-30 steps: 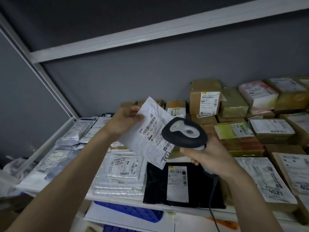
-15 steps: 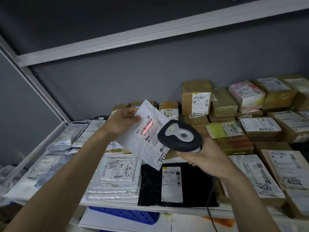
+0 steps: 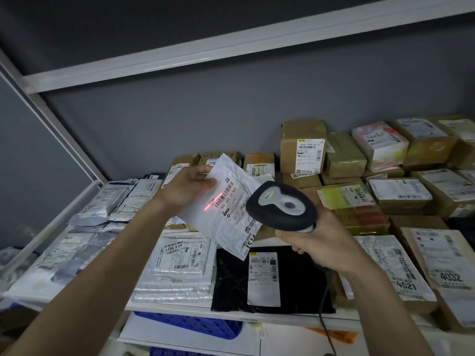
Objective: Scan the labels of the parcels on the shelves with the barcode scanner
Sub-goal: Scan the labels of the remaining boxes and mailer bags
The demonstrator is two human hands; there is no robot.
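Above the shelf (image 3: 231,316), left hand (image 3: 189,187) pinches a white poly mailer (image 3: 226,209) by its upper left corner, held tilted, label facing up. Right hand (image 3: 326,242) wrapped tight round the barcode scanner (image 3: 281,205) handle, head just beside the mailer's right edge; red scan line (image 3: 212,201) sits at the left end of the label's barcode. Cable (image 3: 325,314) hangs from the handle. Below: black mailer (image 3: 231,278), silver mailers (image 3: 177,268), cardboard boxes (image 3: 303,146) stacked at back and right.

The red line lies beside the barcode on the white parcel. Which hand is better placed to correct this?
Probably the right hand: it grips the barcode scanner, so a slight turn would shift the red line onto the barcode.
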